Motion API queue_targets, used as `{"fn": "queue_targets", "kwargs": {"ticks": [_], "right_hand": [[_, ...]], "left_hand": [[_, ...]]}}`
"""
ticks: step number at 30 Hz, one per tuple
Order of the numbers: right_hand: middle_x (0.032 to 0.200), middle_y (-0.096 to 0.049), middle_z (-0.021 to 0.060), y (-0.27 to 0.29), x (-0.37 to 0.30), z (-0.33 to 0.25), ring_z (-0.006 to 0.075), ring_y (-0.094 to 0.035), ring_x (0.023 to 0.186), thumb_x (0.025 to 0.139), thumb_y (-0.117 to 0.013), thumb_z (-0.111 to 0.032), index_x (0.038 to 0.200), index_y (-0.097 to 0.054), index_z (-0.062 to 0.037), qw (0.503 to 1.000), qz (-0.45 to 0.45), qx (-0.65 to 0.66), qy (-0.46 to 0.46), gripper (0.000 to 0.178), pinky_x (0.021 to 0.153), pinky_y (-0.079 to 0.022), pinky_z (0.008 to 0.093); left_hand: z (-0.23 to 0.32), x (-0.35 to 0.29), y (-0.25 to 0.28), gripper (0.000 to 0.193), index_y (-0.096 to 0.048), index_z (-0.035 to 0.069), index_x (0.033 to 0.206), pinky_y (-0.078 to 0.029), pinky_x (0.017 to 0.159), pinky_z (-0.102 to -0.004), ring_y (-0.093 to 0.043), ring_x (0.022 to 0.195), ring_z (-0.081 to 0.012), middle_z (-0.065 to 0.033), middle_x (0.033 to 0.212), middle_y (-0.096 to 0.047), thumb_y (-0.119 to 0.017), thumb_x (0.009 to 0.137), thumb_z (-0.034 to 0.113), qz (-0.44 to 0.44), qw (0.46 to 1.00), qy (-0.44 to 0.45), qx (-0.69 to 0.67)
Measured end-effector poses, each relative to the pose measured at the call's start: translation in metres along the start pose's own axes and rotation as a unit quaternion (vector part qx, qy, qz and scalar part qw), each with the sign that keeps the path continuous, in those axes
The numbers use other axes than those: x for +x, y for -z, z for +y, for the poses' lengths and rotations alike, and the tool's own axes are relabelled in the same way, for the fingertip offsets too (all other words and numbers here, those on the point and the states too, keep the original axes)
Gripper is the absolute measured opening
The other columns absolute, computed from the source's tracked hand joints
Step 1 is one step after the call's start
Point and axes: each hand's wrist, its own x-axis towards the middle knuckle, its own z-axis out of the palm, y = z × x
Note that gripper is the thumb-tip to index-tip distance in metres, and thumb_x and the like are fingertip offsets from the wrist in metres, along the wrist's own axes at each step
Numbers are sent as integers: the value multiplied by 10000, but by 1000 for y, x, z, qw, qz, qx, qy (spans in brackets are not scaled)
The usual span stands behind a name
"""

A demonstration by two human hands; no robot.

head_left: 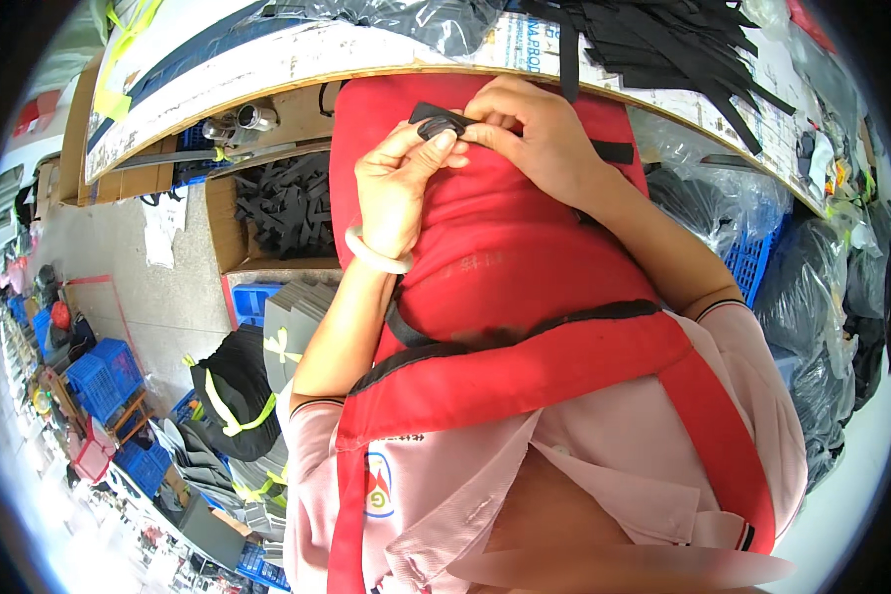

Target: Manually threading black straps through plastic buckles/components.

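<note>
A black webbing strap (436,111) is held above my lap, close to the table's front edge. My left hand (394,188) pinches a small dark shiny piece (440,127) at the strap's end between thumb and fingers; it resembles a buckle, but its exact kind is hard to make out. My right hand (540,134) has its fingertips closed on the strap just beside it. A further length of black strap (614,151) shows past my right wrist. Beneath both hands lies my red apron (495,238).
Loose black straps (663,45) pile up on the white table (356,61). Below it, at left, stands a cardboard box (225,223) of black strap pieces. Bagged dark goods (807,287) and a blue crate (749,259) crowd the right; bundled grey sheets (302,312) are at left.
</note>
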Motion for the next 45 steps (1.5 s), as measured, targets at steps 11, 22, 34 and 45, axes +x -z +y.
{"fn": "queue_targets", "kwargs": {"ticks": [11, 22, 34, 45], "right_hand": [[879, -645, -22, -23, 4, 3, 18, -557, 716, 899, -629, -119, 1036, -621, 2, 915, -44, 377, -139, 183, 642, -464, 209], [899, -604, 82, -40, -7, 4, 284, -594, 869, 771, -713, -215, 984, -615, -78, 984, 37, -159, 69, 271, 738, -484, 377], [880, -570, 69, -45, 3, 16, 276, -567, 847, 765, -655, -168, 925, -584, -71, 979, 53, -160, 117, 201, 750, -465, 392], [850, -544, 78, -50, 2, 20, 296, -551, 833, 763, -638, -124, 861, -535, -77, 977, 67, -142, 142, 150, 721, -447, 408]], "left_hand": [[5, 7, -2, 185, -671, -28, 1059, -462, 909, -267, -590, 1002, -158, -113, 1092, -654, -621, 887, 18, -72, 996, -31, -54], [-4, 14, 5, 342, -535, -64, 1238, -513, 841, -311, -596, 1006, -187, -135, 1127, -605, -568, 944, 107, 8, 974, 87, -207], [-14, 14, 15, 353, -515, -63, 1230, -522, 834, -337, -605, 963, -195, -119, 1073, -607, -541, 964, 169, 16, 975, 91, -203], [-22, 17, 20, 313, -554, -65, 1162, -540, 753, -313, -623, 914, -193, -119, 1042, -622, -566, 955, 170, 34, 962, 104, -251]]}}
